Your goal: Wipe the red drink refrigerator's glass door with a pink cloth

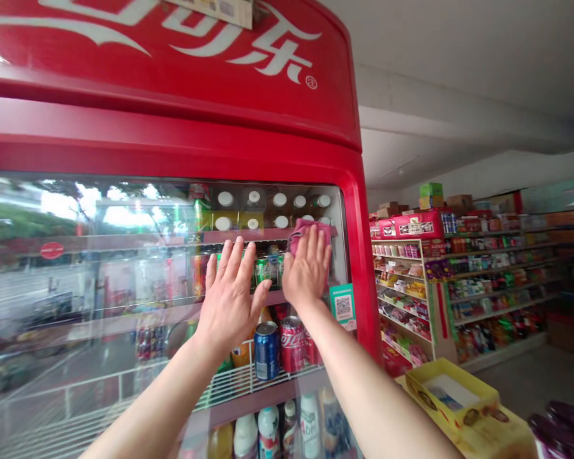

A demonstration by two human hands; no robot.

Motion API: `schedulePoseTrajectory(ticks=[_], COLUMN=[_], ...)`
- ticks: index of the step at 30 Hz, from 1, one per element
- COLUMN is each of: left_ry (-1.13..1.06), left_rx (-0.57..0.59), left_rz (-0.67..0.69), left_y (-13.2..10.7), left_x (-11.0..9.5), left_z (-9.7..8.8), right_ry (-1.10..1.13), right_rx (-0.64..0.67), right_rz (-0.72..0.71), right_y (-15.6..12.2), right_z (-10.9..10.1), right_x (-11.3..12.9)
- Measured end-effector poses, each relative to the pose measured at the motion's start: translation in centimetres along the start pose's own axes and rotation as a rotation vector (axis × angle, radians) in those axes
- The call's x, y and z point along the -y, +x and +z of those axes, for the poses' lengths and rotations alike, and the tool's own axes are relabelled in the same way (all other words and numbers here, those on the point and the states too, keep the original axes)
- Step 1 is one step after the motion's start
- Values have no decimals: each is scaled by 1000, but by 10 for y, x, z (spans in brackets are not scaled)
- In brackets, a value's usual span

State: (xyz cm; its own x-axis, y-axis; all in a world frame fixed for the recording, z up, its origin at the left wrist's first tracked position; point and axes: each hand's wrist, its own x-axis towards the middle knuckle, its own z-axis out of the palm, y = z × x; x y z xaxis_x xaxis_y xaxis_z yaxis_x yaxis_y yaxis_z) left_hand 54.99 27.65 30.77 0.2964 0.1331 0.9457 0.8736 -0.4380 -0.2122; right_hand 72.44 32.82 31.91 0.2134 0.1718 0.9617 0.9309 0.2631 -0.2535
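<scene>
A red drinks fridge [172, 121] with a glass door [100, 287] fills the left of the view. My left hand [230, 294] lies flat on the glass with fingers spread, holding nothing. My right hand [308, 268] presses a pink cloth [300, 231] flat against the glass near the door's right edge, fingers stretched out over it. Behind the glass stand cans [280, 347] on a wire shelf and bottles [268, 210] on the upper shelf.
A green QR sticker [343, 306] is on the door's right edge. Store shelves [483, 280] with packaged goods run along the right. A yellow cardboard box [452, 392] sits low at the right, beside dark purple items [564, 424].
</scene>
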Motion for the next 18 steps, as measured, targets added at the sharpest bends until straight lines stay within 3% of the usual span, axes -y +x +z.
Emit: schedulePoseTrajectory(ticks=[3, 5, 9, 12, 14, 17, 18], left_ry=[-6, -11, -23, -14, 9, 46, 57], left_rx=[-2, 1, 4, 9, 16, 22, 24], left_rz=[-39, -49, -47, -27, -21, -31, -42], left_y=[1, 4, 6, 3, -3, -15, -20], left_x=[5, 3, -4, 0, 9, 31, 40], left_z=[-3, -2, -1, -5, -11, -23, -27], right_ry=[37, 81, 161, 136, 89, 37, 27], right_rx=[170, 233, 294, 315, 274, 106, 73], right_rz=[-356, -588, -829, -779, -591, -245, -213], right_y=[-18, -26, -29, -22, -15, 1, 7], right_z=[0, -3, -11, -16, -19, -24, -27], right_x=[38, 50, 39, 6, -22, -64, -76])
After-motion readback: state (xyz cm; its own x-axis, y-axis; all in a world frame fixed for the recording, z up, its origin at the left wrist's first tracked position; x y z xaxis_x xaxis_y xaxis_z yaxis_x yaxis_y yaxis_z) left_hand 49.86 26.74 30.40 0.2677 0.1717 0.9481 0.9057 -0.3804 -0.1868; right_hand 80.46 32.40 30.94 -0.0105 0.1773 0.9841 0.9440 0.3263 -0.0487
